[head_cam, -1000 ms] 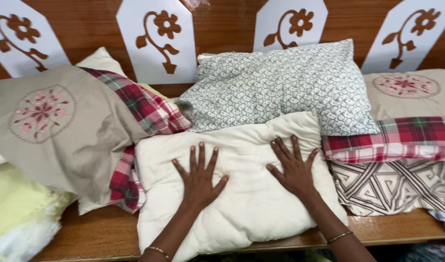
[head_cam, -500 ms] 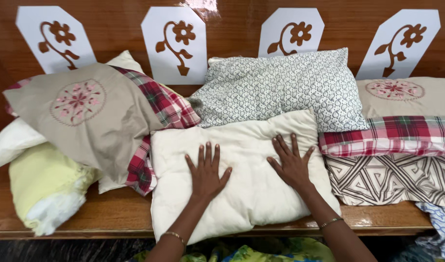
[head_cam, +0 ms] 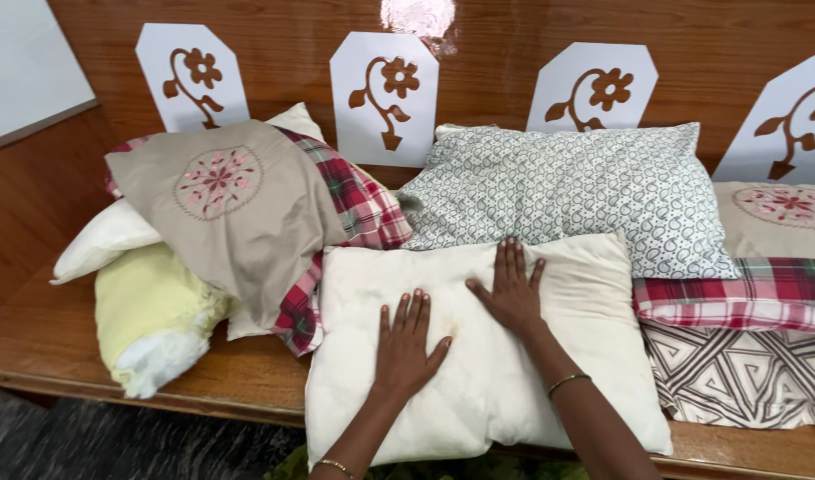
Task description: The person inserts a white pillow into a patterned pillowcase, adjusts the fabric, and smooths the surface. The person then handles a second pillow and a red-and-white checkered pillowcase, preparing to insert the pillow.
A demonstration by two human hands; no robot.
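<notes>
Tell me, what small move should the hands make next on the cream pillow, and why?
Probably slide both palms outward toward the side edges. The left hand and right hand lie flat, fingers spread, close together near the middle of the cream pillow, while its outer parts look uneven and its front edge hangs over the bench.

left hand (head_cam: 405, 342) flat, fingers spread, right hand (head_cam: 510, 292) flat ahead of it, forearms extended

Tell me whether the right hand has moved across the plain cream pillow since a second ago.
Yes. The right hand has slid leftward on the cream pillow, away from its right edge and closer to the left hand.
</notes>
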